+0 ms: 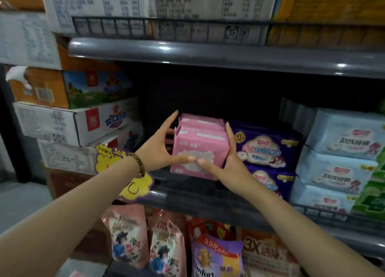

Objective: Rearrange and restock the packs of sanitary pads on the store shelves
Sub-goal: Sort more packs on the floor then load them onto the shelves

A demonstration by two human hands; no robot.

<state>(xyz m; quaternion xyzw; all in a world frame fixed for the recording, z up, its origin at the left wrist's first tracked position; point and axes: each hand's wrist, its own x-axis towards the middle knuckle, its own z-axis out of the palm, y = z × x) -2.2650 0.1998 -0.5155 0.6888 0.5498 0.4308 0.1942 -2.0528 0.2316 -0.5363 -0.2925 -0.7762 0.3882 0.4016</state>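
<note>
Pink pad packs (199,145), likely light, soft and slippery-wrapped, are being held stacked at frame centre over the middle shelf (187,191), just beside purple packs (264,149), with left hand (160,149) and right hand (227,160) squeezing opposite sides, fingers (170,120) straight, thumbs lying across the front.

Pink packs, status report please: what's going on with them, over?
Left hand and right hand pressing the pink packs between them, thumbs across front. Packs upright at shelf front, close beside purple packs. Nothing seen in the way.
</note>
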